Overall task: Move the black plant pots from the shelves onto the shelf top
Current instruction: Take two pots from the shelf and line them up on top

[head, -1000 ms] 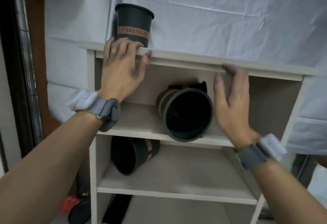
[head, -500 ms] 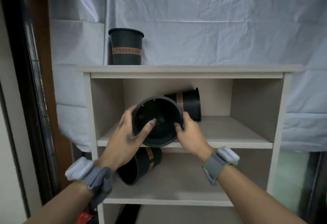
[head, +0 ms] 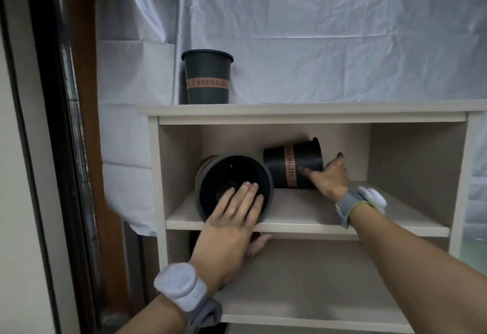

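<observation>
One black plant pot [head: 207, 78] with a copper band stands upright at the left end of the shelf top [head: 316, 110]. On the upper shelf [head: 303, 217] a second black pot [head: 233, 175] lies on its side, mouth toward me. My left hand [head: 232, 228] lies flat over its lower rim, fingers apart, thumb below the shelf edge. Behind it a third pot [head: 292, 165] lies sideways with its mouth to the right. My right hand [head: 329, 175] grips its rim, thumb on the outer wall. My left hand hides the lower-shelf pot.
The shelf unit's right wall [head: 458, 188] and left wall [head: 155, 175] bound the compartments. Wrinkled white sheeting [head: 342, 43] hangs behind the unit. A dark door frame [head: 66, 149] stands close on the left.
Both hands held the front pot's rim half a second ago. My right hand has since left it and reached back to the rear pot; the front pot lies further left on the shelf.
</observation>
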Demonstrator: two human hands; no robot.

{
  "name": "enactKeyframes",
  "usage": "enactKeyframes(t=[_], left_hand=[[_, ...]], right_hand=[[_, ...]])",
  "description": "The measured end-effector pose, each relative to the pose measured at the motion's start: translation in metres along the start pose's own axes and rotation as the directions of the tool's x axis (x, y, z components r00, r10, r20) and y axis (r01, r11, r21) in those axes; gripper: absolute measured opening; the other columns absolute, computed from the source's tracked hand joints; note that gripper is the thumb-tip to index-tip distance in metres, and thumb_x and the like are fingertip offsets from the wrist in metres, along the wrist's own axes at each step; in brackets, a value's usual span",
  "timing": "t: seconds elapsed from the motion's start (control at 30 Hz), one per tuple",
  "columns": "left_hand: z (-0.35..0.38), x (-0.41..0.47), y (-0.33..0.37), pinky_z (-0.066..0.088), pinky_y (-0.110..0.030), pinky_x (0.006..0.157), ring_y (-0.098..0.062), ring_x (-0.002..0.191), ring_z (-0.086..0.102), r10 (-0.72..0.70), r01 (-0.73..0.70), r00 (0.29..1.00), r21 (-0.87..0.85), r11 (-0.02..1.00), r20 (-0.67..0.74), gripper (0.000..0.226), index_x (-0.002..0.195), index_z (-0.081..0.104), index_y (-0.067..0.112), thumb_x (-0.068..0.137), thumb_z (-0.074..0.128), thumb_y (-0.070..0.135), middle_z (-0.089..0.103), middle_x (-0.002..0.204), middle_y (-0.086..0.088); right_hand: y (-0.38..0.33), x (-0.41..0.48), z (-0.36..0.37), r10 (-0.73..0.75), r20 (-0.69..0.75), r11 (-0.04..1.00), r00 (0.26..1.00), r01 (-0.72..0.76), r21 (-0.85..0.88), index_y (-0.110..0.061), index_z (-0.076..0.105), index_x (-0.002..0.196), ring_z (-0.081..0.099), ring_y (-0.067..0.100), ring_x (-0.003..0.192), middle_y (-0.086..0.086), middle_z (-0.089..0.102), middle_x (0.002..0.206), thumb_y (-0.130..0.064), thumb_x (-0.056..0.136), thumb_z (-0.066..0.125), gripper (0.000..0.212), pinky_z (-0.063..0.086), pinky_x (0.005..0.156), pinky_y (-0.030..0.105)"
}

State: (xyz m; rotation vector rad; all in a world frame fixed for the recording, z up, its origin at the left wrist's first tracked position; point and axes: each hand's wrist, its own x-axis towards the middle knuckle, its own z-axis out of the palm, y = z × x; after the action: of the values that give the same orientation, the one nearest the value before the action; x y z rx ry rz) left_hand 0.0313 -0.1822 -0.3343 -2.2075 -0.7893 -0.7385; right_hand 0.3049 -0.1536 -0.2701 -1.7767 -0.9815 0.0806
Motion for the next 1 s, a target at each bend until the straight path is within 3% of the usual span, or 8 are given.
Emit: enactKeyframes(t=[0.13,0.27,0.47,0.6,0.7,0.83,0.93,1.0], left_hand=[[0.002,0.012,0.008,0.039,-0.035,0.105,-0.024,0.129,0.049,-0.179,0.187,0.981,-0.115,0.976,0.08,0.08,0.147,0.032,0.006,0.092,0.029,0.064,0.051,0.143,-0.009],[0.008,0.014,0.002,0.043,-0.035,0.099,-0.025,0.124,0.05,-0.347,0.364,0.929,-0.151,0.919,0.127,0.094,0.152,0.003,0.007,0.089,0.027,0.072,0.045,0.144,-0.009],[0.023,0.022,0.01,0.051,-0.04,0.085,-0.029,0.1,0.065,-0.426,0.439,0.896,-0.101,0.893,0.125,0.076,0.139,0.04,0.005,0.09,0.038,0.064,0.066,0.114,-0.013],[0.029,0.026,0.019,0.05,-0.036,0.074,-0.028,0.077,0.066,-0.343,0.353,0.929,-0.049,0.934,0.138,0.04,0.104,0.058,0.012,0.08,0.067,0.043,0.067,0.087,-0.007],[0.044,0.023,0.02,0.048,-0.036,0.067,-0.029,0.063,0.062,-0.282,0.284,0.958,-0.052,0.957,0.042,0.032,0.087,0.06,0.014,0.076,0.067,0.043,0.063,0.073,-0.007],[0.051,0.019,0.019,0.046,-0.037,0.068,-0.029,0.061,0.061,-0.231,0.23,0.968,-0.024,0.973,-0.095,0.035,0.087,0.061,0.015,0.084,0.048,0.046,0.063,0.074,-0.007],[0.052,0.016,0.018,0.045,-0.038,0.07,-0.032,0.064,0.06,-0.15,0.145,0.985,-0.056,0.988,-0.081,0.031,0.099,0.063,0.013,0.079,0.063,0.036,0.065,0.082,-0.011],[0.04,0.013,0.017,0.045,-0.039,0.071,-0.033,0.066,0.06,-0.1,0.095,0.993,-0.085,0.992,-0.056,0.034,0.106,0.063,0.011,0.076,0.053,0.025,0.066,0.09,-0.015]], right_hand=[[-0.006,-0.009,0.016,-0.082,0.074,0.996,0.994,0.084,-0.017,-0.008,0.038,0.14,0.058,0.042,0.122,0.019,0.063,0.132,-0.039,0.078,0.083,0.082,0.05,0.101,0.047],[-0.008,-0.057,0.018,-0.352,0.116,0.912,0.929,0.368,-0.178,-0.007,0.062,0.123,0.065,0.039,0.108,0.017,0.068,0.119,-0.03,0.087,0.073,0.044,0.056,0.088,0.045],[0.006,-0.129,0.004,-0.694,-0.057,0.673,0.717,0.618,-0.407,-0.007,0.063,0.099,0.064,0.029,0.088,0.009,0.064,0.1,-0.024,0.093,0.063,0.019,0.052,0.065,0.036],[0.02,-0.13,0.014,-0.591,0.005,0.731,0.807,0.538,-0.421,-0.012,0.062,0.099,0.066,0.034,0.082,0.008,0.068,0.091,-0.027,0.092,0.059,0.017,0.042,0.062,0.033],[0.027,-0.127,0.031,-0.592,-0.029,0.702,0.806,0.497,-0.511,-0.017,0.068,0.083,0.067,0.034,0.066,0.004,0.07,0.078,-0.038,0.081,0.048,0.028,0.044,0.056,0.032],[0.027,-0.136,0.042,-0.647,-0.166,0.683,0.745,0.468,-0.56,-0.017,0.064,0.07,0.062,0.032,0.052,0.002,0.065,0.064,-0.038,0.075,0.048,0.027,0.034,0.052,0.027],[0.031,-0.139,0.037,-0.607,-0.123,0.688,0.785,0.442,-0.576,-0.015,0.061,0.07,0.061,0.036,0.057,0.006,0.065,0.065,-0.032,0.072,0.062,0.017,0.041,0.053,0.031],[0.025,-0.149,0.025,-0.561,-0.082,0.701,0.824,0.421,-0.575,-0.014,0.063,0.072,0.062,0.035,0.06,0.006,0.066,0.067,-0.026,0.07,0.068,0.013,0.044,0.056,0.033]])
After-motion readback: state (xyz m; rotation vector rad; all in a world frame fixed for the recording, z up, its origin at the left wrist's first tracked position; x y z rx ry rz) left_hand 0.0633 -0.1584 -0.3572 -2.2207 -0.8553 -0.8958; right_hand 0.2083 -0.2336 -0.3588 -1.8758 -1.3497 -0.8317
